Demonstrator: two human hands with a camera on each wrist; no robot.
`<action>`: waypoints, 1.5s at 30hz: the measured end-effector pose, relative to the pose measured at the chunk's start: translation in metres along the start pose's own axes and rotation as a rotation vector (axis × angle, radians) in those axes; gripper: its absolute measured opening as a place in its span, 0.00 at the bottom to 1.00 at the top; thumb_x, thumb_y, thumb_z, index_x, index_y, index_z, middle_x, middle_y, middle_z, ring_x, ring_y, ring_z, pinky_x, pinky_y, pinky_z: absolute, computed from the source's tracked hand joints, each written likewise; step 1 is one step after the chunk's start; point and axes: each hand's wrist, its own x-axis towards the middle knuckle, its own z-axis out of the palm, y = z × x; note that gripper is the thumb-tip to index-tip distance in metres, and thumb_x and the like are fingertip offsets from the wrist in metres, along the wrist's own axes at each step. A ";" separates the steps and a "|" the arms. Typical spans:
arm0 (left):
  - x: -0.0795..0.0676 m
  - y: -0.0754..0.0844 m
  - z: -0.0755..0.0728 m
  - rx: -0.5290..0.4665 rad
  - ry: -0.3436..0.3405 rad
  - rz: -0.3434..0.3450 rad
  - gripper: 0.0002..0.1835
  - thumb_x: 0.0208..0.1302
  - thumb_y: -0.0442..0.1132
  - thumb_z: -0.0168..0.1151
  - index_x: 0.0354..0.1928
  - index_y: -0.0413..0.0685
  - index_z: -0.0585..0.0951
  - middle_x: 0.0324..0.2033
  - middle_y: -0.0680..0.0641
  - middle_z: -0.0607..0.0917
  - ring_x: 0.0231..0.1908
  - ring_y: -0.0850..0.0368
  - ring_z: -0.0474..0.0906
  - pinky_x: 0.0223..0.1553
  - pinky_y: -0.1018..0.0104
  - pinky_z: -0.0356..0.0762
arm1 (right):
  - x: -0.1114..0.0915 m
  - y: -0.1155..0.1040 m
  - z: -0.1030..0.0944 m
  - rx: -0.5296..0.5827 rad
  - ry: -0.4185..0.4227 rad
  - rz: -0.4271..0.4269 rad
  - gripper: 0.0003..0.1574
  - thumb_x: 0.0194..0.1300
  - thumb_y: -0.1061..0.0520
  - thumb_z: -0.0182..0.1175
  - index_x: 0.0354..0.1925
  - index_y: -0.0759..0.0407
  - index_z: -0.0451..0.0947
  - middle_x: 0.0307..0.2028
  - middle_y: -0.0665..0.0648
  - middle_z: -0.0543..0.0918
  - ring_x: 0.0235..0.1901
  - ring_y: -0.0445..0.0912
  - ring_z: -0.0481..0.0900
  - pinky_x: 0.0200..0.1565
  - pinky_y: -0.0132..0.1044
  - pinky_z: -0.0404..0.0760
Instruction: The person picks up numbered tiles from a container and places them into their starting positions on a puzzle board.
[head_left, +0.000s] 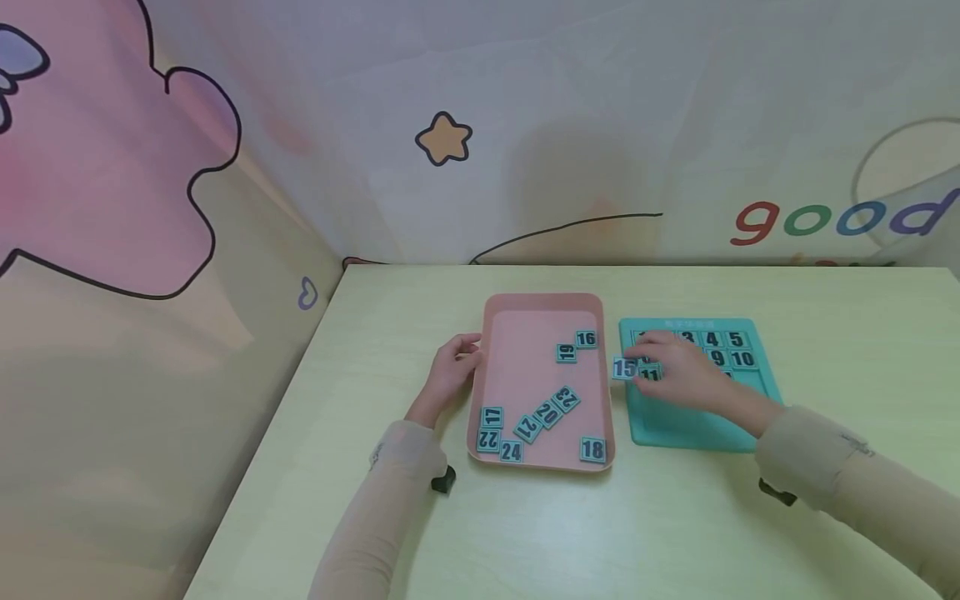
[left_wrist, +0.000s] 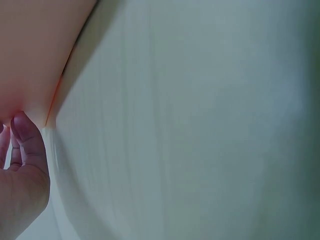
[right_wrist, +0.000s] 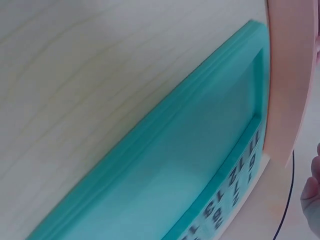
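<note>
My right hand (head_left: 686, 375) pinches a small teal number tile marked 15 (head_left: 624, 368) between thumb and fingers. It holds this tile at the left edge of a teal number board (head_left: 693, 429). Rows of number tiles fill the board's far part; the hand covers some of them, while the near part is bare. My left hand (head_left: 448, 371) grips the left rim of a pink tray (head_left: 540, 379). In the left wrist view the thumb (left_wrist: 27, 137) presses against the tray's wall. Loose tiles lie in the tray, among them 16 (head_left: 587, 339), 19 (head_left: 566, 353) and 18 (head_left: 592, 450).
Tray and board stand side by side on a pale wooden table (head_left: 525, 542), a narrow gap between them. More tiles, such as 24 (head_left: 512, 452), lie in the tray's near left corner. A printed backdrop (head_left: 360, 125) rises behind the table.
</note>
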 end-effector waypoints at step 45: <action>0.000 0.001 0.001 -0.025 -0.007 -0.027 0.18 0.61 0.40 0.52 0.54 0.54 0.71 0.43 0.47 0.73 0.36 0.55 0.71 0.37 0.72 0.72 | -0.075 0.108 -0.037 -0.148 -0.059 0.212 0.23 0.49 0.56 0.60 0.43 0.67 0.76 0.41 0.67 0.76 0.42 0.59 0.72 0.41 0.55 0.73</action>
